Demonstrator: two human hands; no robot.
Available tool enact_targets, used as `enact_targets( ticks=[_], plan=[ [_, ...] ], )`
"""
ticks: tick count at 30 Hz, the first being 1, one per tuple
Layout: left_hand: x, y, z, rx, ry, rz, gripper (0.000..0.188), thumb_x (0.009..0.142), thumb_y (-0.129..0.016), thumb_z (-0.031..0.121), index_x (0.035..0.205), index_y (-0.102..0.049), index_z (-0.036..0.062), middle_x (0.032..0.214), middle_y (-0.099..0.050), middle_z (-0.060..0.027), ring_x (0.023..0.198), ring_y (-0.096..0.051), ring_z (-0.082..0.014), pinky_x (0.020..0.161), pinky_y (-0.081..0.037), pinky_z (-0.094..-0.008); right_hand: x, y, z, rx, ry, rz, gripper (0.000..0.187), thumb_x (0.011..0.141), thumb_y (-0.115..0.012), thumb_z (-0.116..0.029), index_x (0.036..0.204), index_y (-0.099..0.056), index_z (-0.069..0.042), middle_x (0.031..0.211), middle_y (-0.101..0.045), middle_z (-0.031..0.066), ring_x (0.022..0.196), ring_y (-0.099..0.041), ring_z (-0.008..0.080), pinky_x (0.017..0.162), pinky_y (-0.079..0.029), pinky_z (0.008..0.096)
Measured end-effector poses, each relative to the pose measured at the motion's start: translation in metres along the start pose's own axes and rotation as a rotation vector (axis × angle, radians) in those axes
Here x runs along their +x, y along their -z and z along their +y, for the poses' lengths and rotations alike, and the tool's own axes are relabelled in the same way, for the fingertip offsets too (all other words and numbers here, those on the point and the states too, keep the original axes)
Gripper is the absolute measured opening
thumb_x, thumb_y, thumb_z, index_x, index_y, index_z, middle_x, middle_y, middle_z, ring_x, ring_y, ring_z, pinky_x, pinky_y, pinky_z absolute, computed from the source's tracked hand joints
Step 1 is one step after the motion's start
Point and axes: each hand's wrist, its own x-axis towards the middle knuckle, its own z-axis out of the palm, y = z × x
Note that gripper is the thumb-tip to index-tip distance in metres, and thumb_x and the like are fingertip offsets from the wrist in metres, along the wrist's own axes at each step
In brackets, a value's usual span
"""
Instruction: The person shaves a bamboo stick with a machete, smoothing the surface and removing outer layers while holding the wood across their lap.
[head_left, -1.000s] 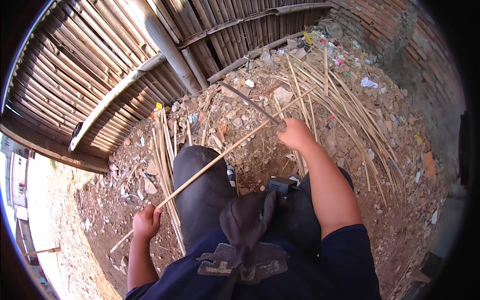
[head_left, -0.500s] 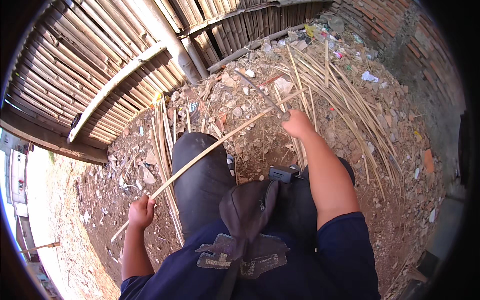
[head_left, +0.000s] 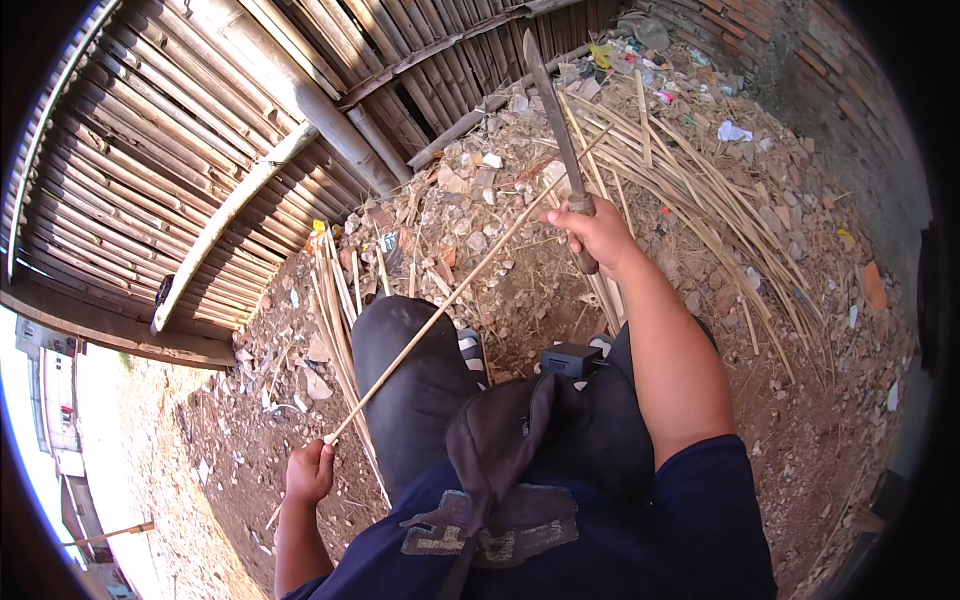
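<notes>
Low on the left, my left hand (head_left: 310, 473) is closed round the lower end of a long, thin bamboo strip (head_left: 430, 325). The strip slants up to the right across my left knee, and its far part passes by the machete blade. My right hand (head_left: 603, 238) grips the wooden handle of a machete (head_left: 556, 115), whose long dark blade points up and away, tilted slightly left. Whether blade and strip touch, I cannot tell.
Split bamboo strips (head_left: 720, 225) lie in a spread pile at right; another bundle (head_left: 333, 290) lies beside my left knee. Rubble and litter cover the ground. A bamboo wall (head_left: 150, 150) stands at left, a brick wall (head_left: 840, 80) at right. A small black device (head_left: 570, 360) sits between my legs.
My right hand has turned the machete, so its blade now points up more steeply and its broad side shows. My left hand has moved down and right, and the strip slants more steeply.
</notes>
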Motion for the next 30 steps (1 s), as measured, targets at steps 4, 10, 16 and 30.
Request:
enact_targets(
  ticks=[4,10,16,30],
  plan=[
    [-0.004,-0.009,-0.010,-0.066,0.035,-0.050,0.046,0.106,-0.050,0.034,0.074,-0.052,0.0019,0.059,-0.055,-0.0211,0.057,-0.058,-0.0434,0.054,-0.043,-0.0493,-0.001,-0.003,-0.002,0.188,0.034,-0.031,0.016,0.091,-0.073,-0.016,0.094,-0.058,-0.011,0.124,-0.072,0.0174,0.056,-0.048,0.0061,0.057,-0.044,0.0248],
    [-0.002,-0.011,-0.009,-0.159,0.028,-0.091,0.049,0.108,-0.047,0.035,0.074,-0.054,0.0005,0.057,-0.051,-0.0154,0.052,-0.052,-0.0314,0.054,-0.041,-0.0430,-0.005,-0.005,-0.011,0.231,0.069,-0.051,0.022,0.086,-0.079,-0.020,0.096,-0.065,-0.006,0.100,-0.071,0.0088,0.060,-0.053,0.0091,0.058,-0.045,0.0277],
    [0.003,-0.008,-0.008,-0.333,0.187,-0.237,0.056,0.109,-0.044,0.042,0.070,-0.050,0.0031,0.058,-0.045,-0.0020,0.055,-0.042,-0.0159,0.054,-0.036,-0.0351,-0.005,-0.004,-0.012,0.213,0.099,-0.087,0.020,0.087,-0.078,-0.020,0.095,-0.068,-0.006,0.085,-0.064,0.0030,0.060,-0.053,0.0091,0.057,-0.044,0.0283],
    [0.002,-0.012,-0.004,-0.528,0.290,-0.441,0.049,0.103,-0.057,0.050,0.089,-0.063,0.0043,0.068,-0.055,-0.0003,0.063,-0.053,-0.0122,0.060,-0.045,-0.0290,-0.013,0.001,-0.026,0.294,0.109,-0.027,0.016,0.089,-0.076,-0.017,0.098,-0.068,-0.007,0.076,-0.058,-0.0018,0.060,-0.052,0.0079,0.058,-0.041,0.0264]
  ],
)
